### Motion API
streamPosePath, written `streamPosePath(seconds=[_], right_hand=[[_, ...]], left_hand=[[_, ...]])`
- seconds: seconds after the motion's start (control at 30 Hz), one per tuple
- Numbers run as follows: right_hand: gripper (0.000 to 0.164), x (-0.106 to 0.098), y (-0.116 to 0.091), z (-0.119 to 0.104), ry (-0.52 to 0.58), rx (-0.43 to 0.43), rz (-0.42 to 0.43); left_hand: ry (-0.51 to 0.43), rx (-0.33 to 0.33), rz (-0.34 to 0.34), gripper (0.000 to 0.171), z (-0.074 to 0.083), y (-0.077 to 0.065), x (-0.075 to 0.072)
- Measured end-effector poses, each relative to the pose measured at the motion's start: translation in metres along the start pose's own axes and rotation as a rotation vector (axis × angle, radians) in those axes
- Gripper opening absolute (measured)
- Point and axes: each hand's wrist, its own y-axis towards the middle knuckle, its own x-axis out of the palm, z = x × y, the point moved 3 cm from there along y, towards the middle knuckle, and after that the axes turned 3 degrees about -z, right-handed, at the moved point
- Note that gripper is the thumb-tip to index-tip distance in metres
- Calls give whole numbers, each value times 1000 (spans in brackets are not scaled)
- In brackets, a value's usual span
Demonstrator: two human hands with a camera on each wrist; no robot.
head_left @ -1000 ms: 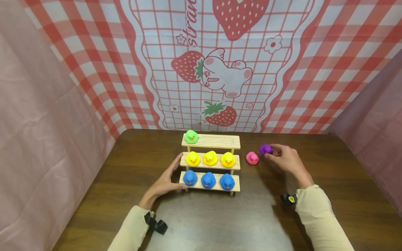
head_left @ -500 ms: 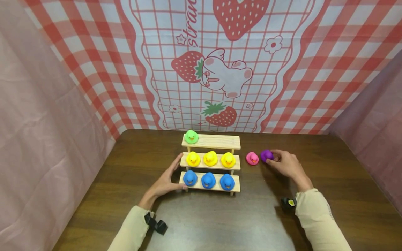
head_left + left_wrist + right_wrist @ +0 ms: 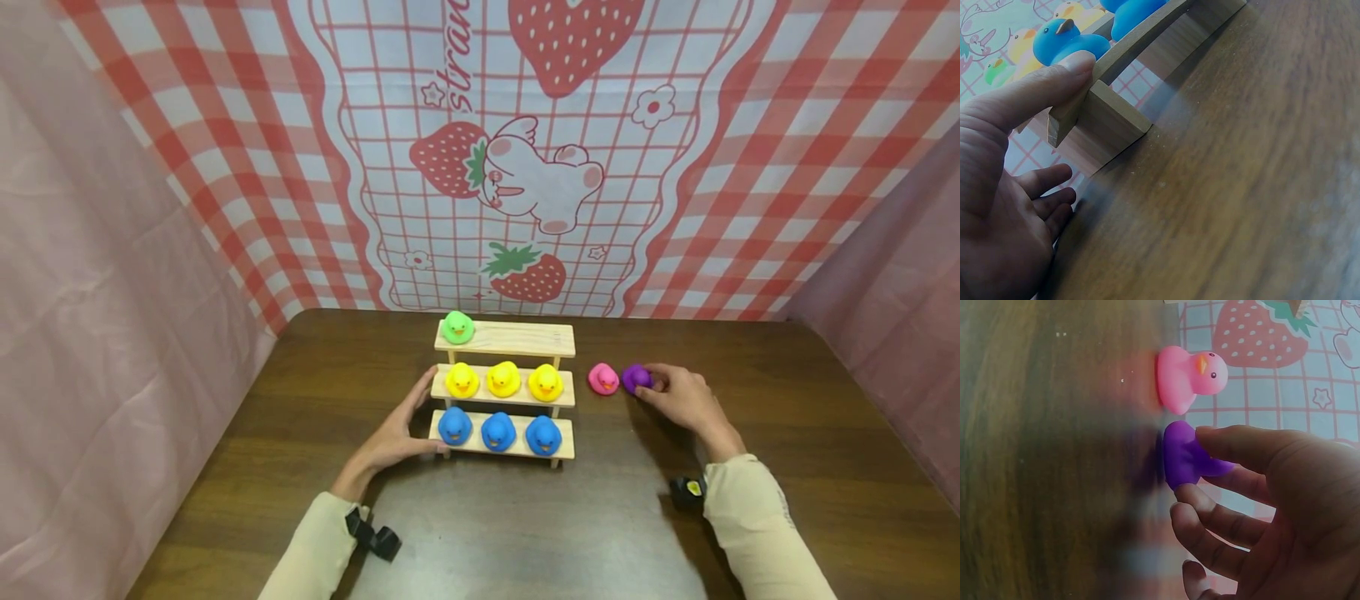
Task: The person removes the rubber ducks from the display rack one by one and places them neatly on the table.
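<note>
A three-tier wooden display stand (image 3: 525, 339) holds a green rubber duck (image 3: 457, 327) on top, yellow ducks (image 3: 503, 379) in the middle and blue ducks (image 3: 498, 432) below. My left hand (image 3: 390, 435) is at its left end, thumb resting on the lowest shelf and the other fingers reaching up beside the stand. In the left wrist view, that thumb lies over the shelf's end near a blue duck (image 3: 1069, 45). My right hand (image 3: 684, 400) pinches a purple rubber duck (image 3: 1180, 456) low over the table. Just left of it sits a pink rubber duck (image 3: 603, 379).
The brown wooden table (image 3: 495, 533) ends at the back against a red-and-white checked cloth (image 3: 240, 150) printed with strawberries. Pale pink curtains (image 3: 105, 300) hang at both sides. A black wrist camera (image 3: 372, 534) is strapped to each forearm.
My right hand has lowered the purple duck toward the table, bringing it level with the pink duck. The left hand, the stand and the ducks on it have stayed in place.
</note>
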Motion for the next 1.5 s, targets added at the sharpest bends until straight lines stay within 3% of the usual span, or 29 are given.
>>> streamPosePath(seconds=[0.5, 0.8, 1.13, 1.5], right_hand=[[50, 1, -2, -2, 10, 5, 0], [51, -10, -3, -7, 14, -15, 36], [50, -28, 2, -37, 30, -61, 93], [49, -39, 11, -87, 80, -108, 116]], left_hand=[[-8, -17, -5, 117, 0, 1, 0], [-11, -17, -2, 117, -1, 1, 0], [-13, -49, 2, 116, 3, -1, 1], [-10, -29, -4, 115, 2, -1, 0]])
